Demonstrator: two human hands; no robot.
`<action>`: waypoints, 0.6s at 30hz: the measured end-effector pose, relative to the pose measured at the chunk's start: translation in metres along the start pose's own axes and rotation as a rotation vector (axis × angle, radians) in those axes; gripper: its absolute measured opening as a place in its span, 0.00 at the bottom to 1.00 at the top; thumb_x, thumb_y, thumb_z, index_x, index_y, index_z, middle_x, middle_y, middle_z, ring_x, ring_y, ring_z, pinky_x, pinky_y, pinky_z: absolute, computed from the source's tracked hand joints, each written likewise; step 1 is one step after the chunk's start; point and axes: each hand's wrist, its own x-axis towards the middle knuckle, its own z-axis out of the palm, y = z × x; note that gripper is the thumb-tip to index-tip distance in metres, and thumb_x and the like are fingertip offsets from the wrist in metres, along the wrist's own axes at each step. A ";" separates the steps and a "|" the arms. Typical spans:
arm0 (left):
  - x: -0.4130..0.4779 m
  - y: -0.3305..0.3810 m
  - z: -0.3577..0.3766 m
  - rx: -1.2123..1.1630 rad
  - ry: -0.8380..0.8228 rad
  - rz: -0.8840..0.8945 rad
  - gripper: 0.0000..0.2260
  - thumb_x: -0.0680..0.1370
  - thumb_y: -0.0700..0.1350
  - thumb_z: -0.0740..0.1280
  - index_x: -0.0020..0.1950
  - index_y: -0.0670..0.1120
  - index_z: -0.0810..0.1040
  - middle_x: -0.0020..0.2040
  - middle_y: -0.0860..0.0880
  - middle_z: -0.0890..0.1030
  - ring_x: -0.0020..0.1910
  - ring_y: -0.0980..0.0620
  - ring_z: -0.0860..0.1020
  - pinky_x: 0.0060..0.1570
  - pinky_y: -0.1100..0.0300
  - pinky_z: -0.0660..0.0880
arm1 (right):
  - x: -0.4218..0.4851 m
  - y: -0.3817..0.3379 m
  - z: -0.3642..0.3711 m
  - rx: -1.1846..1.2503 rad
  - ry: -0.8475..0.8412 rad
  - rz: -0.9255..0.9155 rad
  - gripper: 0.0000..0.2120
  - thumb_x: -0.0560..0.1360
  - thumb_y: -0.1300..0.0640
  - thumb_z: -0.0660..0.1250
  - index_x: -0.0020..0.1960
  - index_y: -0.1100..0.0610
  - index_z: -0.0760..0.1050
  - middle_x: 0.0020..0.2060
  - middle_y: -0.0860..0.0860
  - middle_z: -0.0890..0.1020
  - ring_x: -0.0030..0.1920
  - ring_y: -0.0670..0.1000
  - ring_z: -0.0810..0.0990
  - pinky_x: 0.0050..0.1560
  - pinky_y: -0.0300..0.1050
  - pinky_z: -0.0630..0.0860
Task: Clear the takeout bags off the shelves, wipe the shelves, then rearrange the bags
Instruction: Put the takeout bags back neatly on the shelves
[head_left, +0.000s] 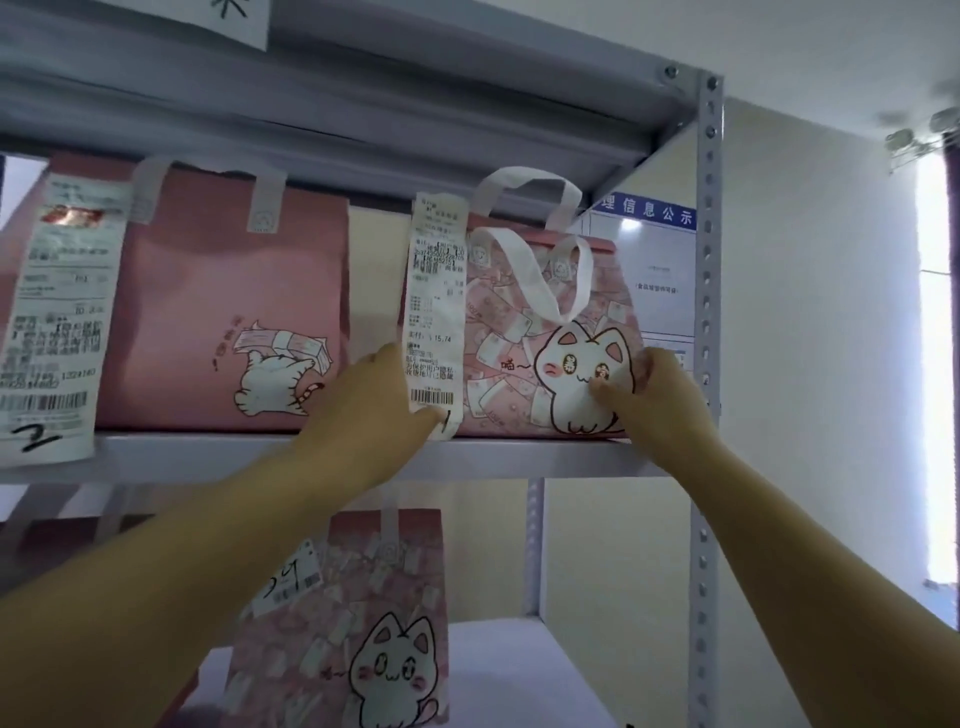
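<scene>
Both hands on 1 pink cat-print bag (519, 332) at the right end of the upper shelf (218, 457), close beside the corner post (706, 312). My left hand (363, 400) clamps its lower left edge, with the thumb pressed on the bottom of the long receipt (436, 312) and the fingers reaching round the side. My right hand (654, 395) clamps the lower right corner, thumb on the cat print and fingers wrapped behind, out of sight. The bag's base sits on the shelf board. It stands upright with the printed face toward me and the handles (535, 270) on top, the front loop flopped down over the face. Its long axis runs left to right along the shelf front. A second bag (223, 312) stands on the same shelf to the left with a gap between them, and a third bag (374, 623) sits on the shelf below. Step, as I judge it: moving this bag, either lifting it off to clear the shelf or squaring it up after placing. I cannot tell which from 1 view. Taking it off calls for an even squeeze from both sides and a straight pull toward me, keeping it level. The standing handle loop is close under the shelf above and could catch, and the loose receipt could tear under my thumb.
</scene>
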 end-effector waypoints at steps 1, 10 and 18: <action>-0.001 0.000 0.000 -0.036 0.019 0.007 0.18 0.74 0.50 0.68 0.60 0.47 0.70 0.58 0.50 0.78 0.53 0.48 0.77 0.52 0.51 0.75 | -0.002 0.000 -0.001 0.027 0.031 -0.031 0.23 0.70 0.47 0.70 0.59 0.55 0.68 0.50 0.51 0.76 0.41 0.47 0.73 0.33 0.38 0.65; -0.037 0.010 -0.034 -0.370 0.186 0.140 0.15 0.73 0.48 0.71 0.54 0.59 0.68 0.48 0.61 0.77 0.44 0.65 0.76 0.38 0.72 0.73 | -0.061 -0.046 -0.036 0.216 0.403 -0.230 0.29 0.69 0.54 0.73 0.67 0.57 0.66 0.55 0.48 0.70 0.55 0.52 0.74 0.52 0.50 0.77; -0.099 -0.013 -0.124 -0.446 0.277 0.220 0.16 0.72 0.51 0.71 0.55 0.61 0.68 0.52 0.62 0.76 0.49 0.66 0.76 0.40 0.69 0.75 | -0.140 -0.132 -0.042 0.326 0.534 -0.327 0.30 0.69 0.57 0.73 0.67 0.57 0.65 0.56 0.48 0.68 0.60 0.55 0.72 0.56 0.56 0.76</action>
